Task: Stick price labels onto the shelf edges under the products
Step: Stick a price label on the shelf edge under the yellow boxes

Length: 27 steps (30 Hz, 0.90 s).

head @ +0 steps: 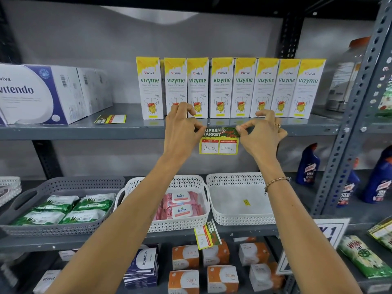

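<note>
Currently logging positions relative to the price label (219, 140), left to right.

Vitendo boxes (40, 94): sitting on the upper shelf, far left of the label.

Spare label (110, 119): lying flat on the upper shelf board, up and left of the price label, between the Vitendo boxes and the Vizyme cartons.

Grey basket (63, 185): sitting on the lower shelf, down and left of the label, holding green wipe packs.

Left hand (182, 130): pinching the label's upper left corner between thumb and forefinger, pressing it at the shelf edge (84, 132); other fingers curling loose above.

Price label: hanging from the front edge of the upper shelf, directly under the Vizyme cartons (231, 88); top strip lying on the edge, price boxes reading 200 and 100 hanging below it.

Second label (207, 234): hanging tilted from the lower shelf edge, straight below the price label.

Right hand (261, 134): pinching the label's upper right corner the same way; wearing a ring, with a bead bracelet on the wrist.

White basket (239, 177): sitting down and right of the label, holding only a small yellow tag.

Blue bottles (307, 164): standing far right, lower than the label.
</note>
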Motion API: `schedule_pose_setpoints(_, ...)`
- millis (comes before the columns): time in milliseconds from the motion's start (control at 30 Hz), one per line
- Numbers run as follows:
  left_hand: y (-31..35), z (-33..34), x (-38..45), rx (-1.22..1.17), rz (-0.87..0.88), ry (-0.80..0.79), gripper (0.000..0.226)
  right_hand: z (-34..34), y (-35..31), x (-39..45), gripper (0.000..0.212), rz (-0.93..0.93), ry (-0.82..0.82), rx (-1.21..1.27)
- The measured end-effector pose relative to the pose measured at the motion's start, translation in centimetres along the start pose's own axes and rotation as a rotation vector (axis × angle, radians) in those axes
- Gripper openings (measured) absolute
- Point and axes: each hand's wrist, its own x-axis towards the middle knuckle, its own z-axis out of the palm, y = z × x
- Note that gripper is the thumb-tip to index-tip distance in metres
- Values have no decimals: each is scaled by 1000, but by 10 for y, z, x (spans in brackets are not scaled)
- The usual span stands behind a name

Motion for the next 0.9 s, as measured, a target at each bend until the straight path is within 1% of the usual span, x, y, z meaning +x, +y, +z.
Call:
schedule_pose_setpoints(467, 2, 1, -1, 20, -17, 2, 14, 4, -5, -1, 7, -25, 7, -39)
schedule_pose_setpoints(900, 1, 4, -3, -27, -55, -2, 12, 11, -4, -4, 5, -34, 42, -96)
